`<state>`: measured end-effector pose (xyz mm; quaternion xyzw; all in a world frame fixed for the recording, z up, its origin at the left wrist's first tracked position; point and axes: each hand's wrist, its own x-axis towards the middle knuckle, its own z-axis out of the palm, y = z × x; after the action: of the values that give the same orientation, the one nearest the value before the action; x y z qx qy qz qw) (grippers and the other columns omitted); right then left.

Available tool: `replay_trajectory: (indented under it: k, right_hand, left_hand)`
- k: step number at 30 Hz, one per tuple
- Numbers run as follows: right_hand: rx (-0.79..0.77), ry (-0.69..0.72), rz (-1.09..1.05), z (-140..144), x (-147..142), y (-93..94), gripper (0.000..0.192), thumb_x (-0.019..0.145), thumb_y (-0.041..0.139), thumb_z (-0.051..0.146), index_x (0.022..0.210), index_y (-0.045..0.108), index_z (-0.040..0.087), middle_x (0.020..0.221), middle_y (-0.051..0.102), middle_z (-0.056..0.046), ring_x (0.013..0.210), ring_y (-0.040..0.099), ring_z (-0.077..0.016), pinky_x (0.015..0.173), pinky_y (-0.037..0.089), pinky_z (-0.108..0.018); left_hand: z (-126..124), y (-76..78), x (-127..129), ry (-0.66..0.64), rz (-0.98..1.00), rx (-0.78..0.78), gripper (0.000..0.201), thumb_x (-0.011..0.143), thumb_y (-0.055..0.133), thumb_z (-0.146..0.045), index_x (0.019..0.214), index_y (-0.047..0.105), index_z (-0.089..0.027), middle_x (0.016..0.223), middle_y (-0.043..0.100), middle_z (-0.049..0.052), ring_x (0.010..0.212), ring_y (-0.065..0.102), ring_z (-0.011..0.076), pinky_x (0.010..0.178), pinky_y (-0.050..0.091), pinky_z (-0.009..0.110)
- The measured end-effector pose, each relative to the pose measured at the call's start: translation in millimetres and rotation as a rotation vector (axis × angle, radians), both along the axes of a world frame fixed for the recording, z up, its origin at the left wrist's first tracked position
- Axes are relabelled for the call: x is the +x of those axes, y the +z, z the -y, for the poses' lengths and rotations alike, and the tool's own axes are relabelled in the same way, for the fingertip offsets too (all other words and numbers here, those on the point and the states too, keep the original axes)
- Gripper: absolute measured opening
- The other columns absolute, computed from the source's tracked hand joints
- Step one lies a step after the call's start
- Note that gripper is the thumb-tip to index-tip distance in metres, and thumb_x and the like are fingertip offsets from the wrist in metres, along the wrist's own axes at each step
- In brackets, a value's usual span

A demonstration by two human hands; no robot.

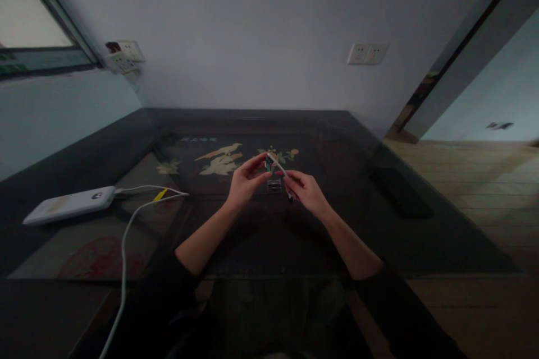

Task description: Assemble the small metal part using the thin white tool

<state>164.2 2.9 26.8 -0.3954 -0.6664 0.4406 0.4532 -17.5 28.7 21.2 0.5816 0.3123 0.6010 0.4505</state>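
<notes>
Pinching a short white cable [278, 167] between both hands above the dark table [421, 224]: left hand [246, 182] closed on its coloured upper end, right hand [305, 190] gripping lower end. Axis runs upper-left to lower-right.

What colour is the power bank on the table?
White, seen in the head view: the power bank lies at the left.

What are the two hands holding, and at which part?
Both hold one short white cable: left hand pinches its upper plug end, right hand its lower end.
</notes>
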Motion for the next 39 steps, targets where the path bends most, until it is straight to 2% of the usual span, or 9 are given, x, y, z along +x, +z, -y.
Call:
replay_trajectory:
  k: [7, 13, 23, 33, 39]
  right_hand:
    - [-0.018, -0.002, -0.019, 0.3, -1.4, 1.2, 0.043, 0.086, 0.055, 0.044, 0.112, 0.064, 0.011, 0.060, 0.048, 0.004, 0.045, 0.039, -0.0057, 0.042, 0.028, -0.021]
    - [-0.016, -0.005, 0.005, 0.4, -2.5, -1.6, 0.043, 0.086, 0.056, 0.044, 0.112, 0.063, 0.010, 0.059, 0.048, 0.004, 0.043, 0.037, -0.0057, 0.040, 0.027, -0.021]
    - [-0.019, -0.017, 0.027, 1.3, -3.9, -3.6, 0.041, 0.085, 0.057, 0.043, 0.110, 0.063, 0.011, 0.058, 0.046, 0.004, 0.043, 0.037, -0.0064, 0.041, 0.028, -0.021]
    - [0.036, -0.079, 0.038, -0.3, -2.7, -4.5, 0.042, 0.085, 0.056, 0.044, 0.109, 0.064, 0.011, 0.065, 0.052, 0.000, 0.052, 0.044, -0.0092, 0.047, 0.034, -0.023]
    - [0.045, -0.080, 0.077, -0.4, -1.3, -3.5, 0.044, 0.085, 0.056, 0.047, 0.110, 0.065, 0.012, 0.064, 0.053, 0.000, 0.053, 0.043, -0.0104, 0.047, 0.032, -0.023]
  left_hand:
    - [1.2, 0.4, 1.4, -0.005, 0.062, -0.061, 0.053, 0.064, 0.078, -0.021, 0.115, 0.064, -0.018, 0.119, 0.066, 0.010, 0.107, 0.063, 0.0217, 0.099, 0.047, 0.039]
    - [1.7, 0.0, 0.1, 0.032, 0.009, -0.075, 0.054, 0.065, 0.078, -0.021, 0.116, 0.061, -0.018, 0.097, 0.072, 0.006, 0.092, 0.068, 0.0179, 0.092, 0.052, 0.035]
    - [2.4, 3.9, -0.5, 0.095, -0.091, -0.020, 0.050, 0.067, 0.076, -0.024, 0.113, 0.059, -0.016, 0.088, 0.072, 0.005, 0.088, 0.069, 0.0187, 0.084, 0.056, 0.034]
    - [2.2, 6.3, -2.6, -0.034, -0.055, -0.103, 0.057, 0.071, 0.073, -0.032, 0.122, 0.055, -0.014, 0.087, 0.073, 0.008, 0.079, 0.070, 0.0196, 0.080, 0.055, 0.034]
    - [-4.5, 2.0, -6.8, -0.109, 0.026, -0.169, 0.052, 0.069, 0.075, -0.033, 0.116, 0.063, -0.014, 0.084, 0.071, 0.006, 0.078, 0.068, 0.0177, 0.074, 0.053, 0.031]
